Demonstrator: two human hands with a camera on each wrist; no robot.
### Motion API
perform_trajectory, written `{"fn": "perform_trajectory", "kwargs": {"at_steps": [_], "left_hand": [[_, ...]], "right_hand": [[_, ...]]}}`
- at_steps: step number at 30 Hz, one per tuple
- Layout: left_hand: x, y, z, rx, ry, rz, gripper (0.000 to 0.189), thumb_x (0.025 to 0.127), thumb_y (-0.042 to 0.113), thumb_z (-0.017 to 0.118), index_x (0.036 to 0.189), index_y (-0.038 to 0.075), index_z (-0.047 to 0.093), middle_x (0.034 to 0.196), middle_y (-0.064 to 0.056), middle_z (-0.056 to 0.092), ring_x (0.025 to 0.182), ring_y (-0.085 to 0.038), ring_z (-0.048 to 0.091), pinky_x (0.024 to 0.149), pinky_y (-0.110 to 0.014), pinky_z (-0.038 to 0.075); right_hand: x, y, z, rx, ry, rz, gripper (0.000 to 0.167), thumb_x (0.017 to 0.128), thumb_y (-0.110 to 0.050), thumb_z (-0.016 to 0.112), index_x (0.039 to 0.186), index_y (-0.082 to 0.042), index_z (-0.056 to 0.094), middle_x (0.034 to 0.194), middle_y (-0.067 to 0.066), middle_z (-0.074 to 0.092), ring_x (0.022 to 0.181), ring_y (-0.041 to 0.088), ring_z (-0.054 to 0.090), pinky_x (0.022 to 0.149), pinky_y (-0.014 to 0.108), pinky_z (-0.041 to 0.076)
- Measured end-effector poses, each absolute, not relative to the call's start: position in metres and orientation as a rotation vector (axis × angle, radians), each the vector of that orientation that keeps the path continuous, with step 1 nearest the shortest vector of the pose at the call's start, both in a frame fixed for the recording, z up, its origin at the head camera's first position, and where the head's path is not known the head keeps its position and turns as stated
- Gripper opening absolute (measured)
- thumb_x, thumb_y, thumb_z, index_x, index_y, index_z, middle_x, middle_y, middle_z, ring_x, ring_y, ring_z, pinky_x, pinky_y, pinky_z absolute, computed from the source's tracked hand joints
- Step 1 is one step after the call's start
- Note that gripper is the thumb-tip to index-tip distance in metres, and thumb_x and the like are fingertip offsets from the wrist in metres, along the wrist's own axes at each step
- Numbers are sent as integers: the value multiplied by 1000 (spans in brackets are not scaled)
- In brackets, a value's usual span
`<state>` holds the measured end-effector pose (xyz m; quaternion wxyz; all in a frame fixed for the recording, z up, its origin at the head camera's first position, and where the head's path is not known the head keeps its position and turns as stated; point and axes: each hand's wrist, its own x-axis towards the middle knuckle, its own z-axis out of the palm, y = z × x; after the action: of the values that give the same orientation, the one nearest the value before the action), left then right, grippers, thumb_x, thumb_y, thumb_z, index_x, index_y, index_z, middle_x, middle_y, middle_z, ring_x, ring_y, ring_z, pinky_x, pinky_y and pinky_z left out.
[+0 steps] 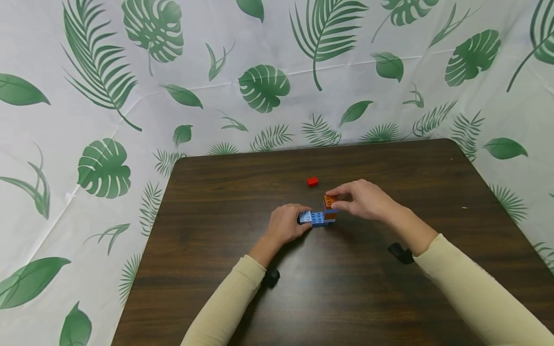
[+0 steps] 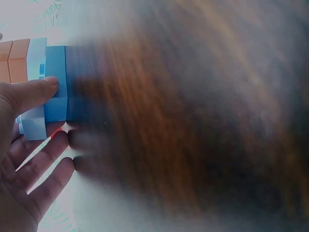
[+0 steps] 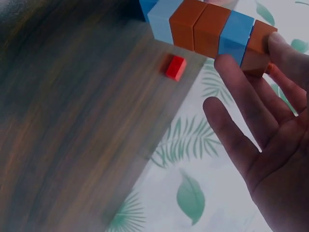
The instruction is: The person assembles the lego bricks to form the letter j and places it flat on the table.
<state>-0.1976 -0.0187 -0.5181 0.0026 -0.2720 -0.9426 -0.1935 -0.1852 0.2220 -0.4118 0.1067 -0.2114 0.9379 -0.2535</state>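
A stepped build of toy building bricks stands on the table, with a low blue base (image 1: 318, 218) and a tower at its right end. My left hand (image 1: 285, 222) grips the left end of the base, thumb on the near side, as the left wrist view shows against the blue brick (image 2: 56, 108). At the tower's top my right hand (image 1: 365, 199) pinches an orange brick (image 1: 331, 201) between thumb and fingers. Below it, the right wrist view shows a blue brick (image 3: 235, 36) and two more orange bricks (image 3: 207, 31). Whether the top brick is fully pressed down I cannot tell.
A loose red brick (image 1: 312, 181) lies on the dark wooden table (image 1: 225, 192), behind the build. A white cloth with green leaves (image 1: 264, 89) hangs beyond the table's back edge. Black wrist devices (image 1: 400, 253) sit under both forearms.
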Motion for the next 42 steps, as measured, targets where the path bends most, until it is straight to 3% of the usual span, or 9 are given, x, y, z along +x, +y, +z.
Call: {"fn": "perform_trajectory", "kwargs": {"at_steps": [9,14,21,25,28,32,37,42], "left_hand": [[-198,-18,-517,-854,-2969,-604,40,83,44,77,120,27,72,117,6,69,103,-16,65,80,-36,52],[-197,-18,-518,-848,-2969,-599,40,83,44,77,120,27,72,117,6,69,101,-15,65,79,-36,52],[-197,-19,-519,-863,-2969,-603,41,84,44,76,121,27,72,117,6,69,100,-15,65,78,-35,52],[-197,-19,-519,-870,-2956,-610,41,84,43,76,121,26,72,117,6,69,101,-15,64,79,-35,52],[-196,-19,-519,-860,-2948,-616,40,84,43,76,120,27,72,117,6,69,101,-15,64,79,-36,52],[-196,-21,-519,-856,-2942,-619,40,83,43,77,120,27,72,117,6,69,102,-15,64,79,-36,52],[-195,-22,-519,-863,-2923,-625,43,82,44,78,122,27,71,118,5,69,102,-15,65,79,-36,52],[-194,-25,-517,-889,-2940,-641,53,80,40,81,129,27,67,125,4,66,110,-18,63,85,-38,52]], "right_hand": [[-185,221,-412,-559,2747,-733,37,92,-29,70,128,-20,68,113,2,70,89,18,60,78,42,51],[-185,221,-413,-534,2749,-732,37,92,-29,70,128,-22,68,114,2,69,90,20,59,80,44,51],[-181,223,-416,-523,2736,-736,41,94,-34,67,134,-23,63,111,2,69,77,19,56,66,37,45],[-181,226,-418,-547,2715,-806,43,94,-36,66,135,-23,62,118,3,67,92,19,61,78,42,51],[-184,228,-425,-569,2666,-880,54,90,-40,70,139,-20,57,126,7,64,106,24,61,88,48,51],[-187,230,-444,-568,2607,-947,71,84,-39,78,144,-15,49,126,10,62,107,25,62,89,46,51],[-191,233,-470,-560,2602,-1045,53,86,-27,77,131,-7,58,113,7,66,95,20,63,84,43,52],[-192,234,-480,-518,2607,-1113,45,86,-28,78,122,-8,61,111,6,66,96,22,62,86,45,52]]}}
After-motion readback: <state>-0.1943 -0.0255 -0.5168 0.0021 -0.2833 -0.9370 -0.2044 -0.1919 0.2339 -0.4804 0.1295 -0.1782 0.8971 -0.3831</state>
